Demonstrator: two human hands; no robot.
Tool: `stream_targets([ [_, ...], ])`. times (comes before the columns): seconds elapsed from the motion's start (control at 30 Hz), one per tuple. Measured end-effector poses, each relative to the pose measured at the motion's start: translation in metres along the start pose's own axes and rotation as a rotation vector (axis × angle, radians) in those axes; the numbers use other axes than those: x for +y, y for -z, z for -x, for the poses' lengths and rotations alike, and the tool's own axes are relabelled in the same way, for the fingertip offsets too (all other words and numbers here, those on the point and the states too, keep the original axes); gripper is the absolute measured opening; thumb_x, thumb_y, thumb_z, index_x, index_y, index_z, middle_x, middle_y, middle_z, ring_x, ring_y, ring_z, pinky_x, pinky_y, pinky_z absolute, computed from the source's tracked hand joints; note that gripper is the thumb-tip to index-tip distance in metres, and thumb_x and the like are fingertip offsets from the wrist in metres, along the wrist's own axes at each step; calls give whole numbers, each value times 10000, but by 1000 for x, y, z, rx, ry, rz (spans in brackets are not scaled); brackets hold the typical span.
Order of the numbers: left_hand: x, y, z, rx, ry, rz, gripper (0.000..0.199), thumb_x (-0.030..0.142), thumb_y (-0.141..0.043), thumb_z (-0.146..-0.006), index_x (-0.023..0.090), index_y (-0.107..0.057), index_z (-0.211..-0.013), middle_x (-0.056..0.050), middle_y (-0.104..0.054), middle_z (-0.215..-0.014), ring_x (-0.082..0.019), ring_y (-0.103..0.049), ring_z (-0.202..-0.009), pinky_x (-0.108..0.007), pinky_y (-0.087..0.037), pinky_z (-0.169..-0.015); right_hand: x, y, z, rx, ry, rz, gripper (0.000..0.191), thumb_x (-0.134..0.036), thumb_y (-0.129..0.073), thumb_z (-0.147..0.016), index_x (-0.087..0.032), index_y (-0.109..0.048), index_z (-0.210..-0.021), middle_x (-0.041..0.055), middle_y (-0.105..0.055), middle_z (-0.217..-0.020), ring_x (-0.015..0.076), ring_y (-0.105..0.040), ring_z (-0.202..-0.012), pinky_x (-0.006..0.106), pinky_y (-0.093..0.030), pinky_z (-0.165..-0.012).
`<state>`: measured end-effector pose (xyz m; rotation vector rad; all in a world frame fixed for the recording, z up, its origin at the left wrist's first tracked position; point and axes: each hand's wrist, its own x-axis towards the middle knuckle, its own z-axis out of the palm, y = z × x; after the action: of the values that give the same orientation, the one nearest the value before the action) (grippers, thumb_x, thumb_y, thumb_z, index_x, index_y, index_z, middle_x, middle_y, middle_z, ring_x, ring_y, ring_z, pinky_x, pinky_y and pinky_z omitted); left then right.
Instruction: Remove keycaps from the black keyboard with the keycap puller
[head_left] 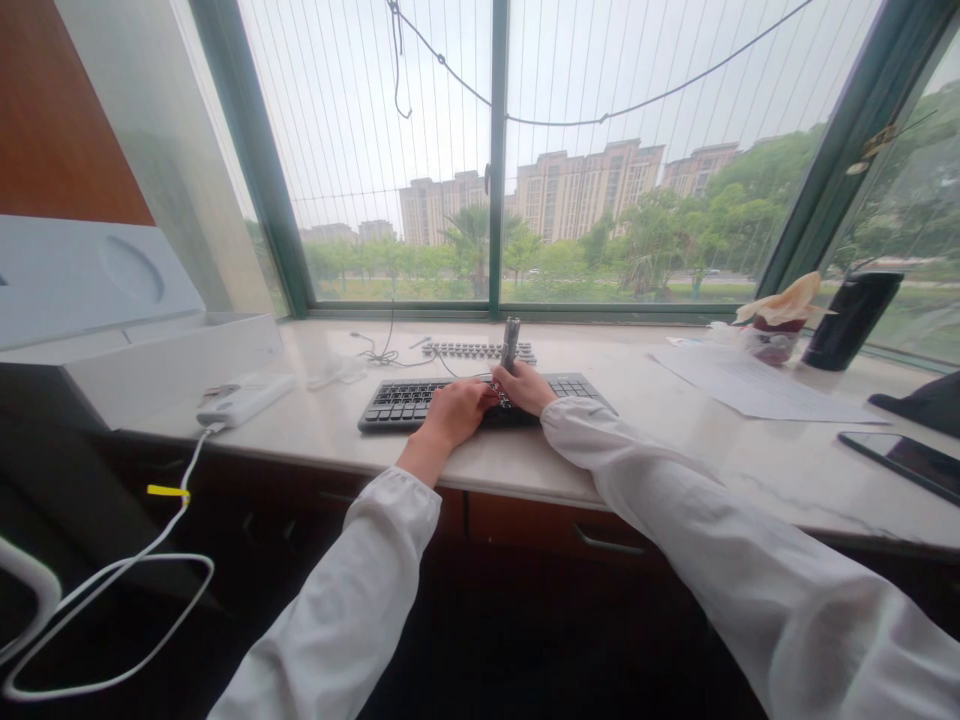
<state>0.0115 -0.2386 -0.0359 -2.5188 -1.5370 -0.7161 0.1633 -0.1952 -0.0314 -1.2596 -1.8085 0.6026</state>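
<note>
Head view: the right hand has its fingers closed around a slim grey tool — long axis upright, rising just above them. The left hand, curled and touching alongside, rests on the keyboard on the bench.

The scene is viewed from a single head-worn camera, directed forward and slightly down across the countertop; the window is seen far, the sleeves near.
</note>
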Motion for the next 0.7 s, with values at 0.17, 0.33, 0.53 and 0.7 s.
stream_targets([
  [0.17, 1, 1, 0, -38, 31, 11, 234, 404, -484, -908, 320, -668, -1026, -5, -658, -1114, -190, -598, -1033, -283, -462, -856, -1, 2, 1, -17, 37, 49, 262, -282, -400, -825, -162, -515, -623, -12, -481, -518, 107, -454, -527, 208, -335, -508],
  [0.33, -2, -2, -1, -7, -45, -61, 236, 394, -494, -905, 293, -644, -1057, -28, -622, -1145, -194, -593, -1022, -292, -481, -804, 3, 1, 0, -64, 65, -8, 283, -294, -377, -835, -176, -480, -600, -24, -449, -485, 104, -440, -498, 217, -345, -526],
  [0.53, 1, -2, -2, 2, -90, -121, 242, 365, -454, -924, 247, -641, -1020, -57, -634, -1032, -211, -599, -994, -312, -478, -798, 8, 0, -2, -41, 71, -9, 276, -320, -392, -832, -183, -469, -605, -26, -450, -492, 107, -449, -497, 218, -353, -529],
  [0.7, 4, -2, -3, -13, -81, -134, 249, 326, -432, -928, 204, -642, -986, -79, -621, -1029, -210, -602, -988, -302, -471, -804, 11, -1, -5, -23, 54, 20, 287, -316, -384, -836, -187, -456, -590, -34, -419, -461, 103, -436, -480, 215, -330, -503],
])
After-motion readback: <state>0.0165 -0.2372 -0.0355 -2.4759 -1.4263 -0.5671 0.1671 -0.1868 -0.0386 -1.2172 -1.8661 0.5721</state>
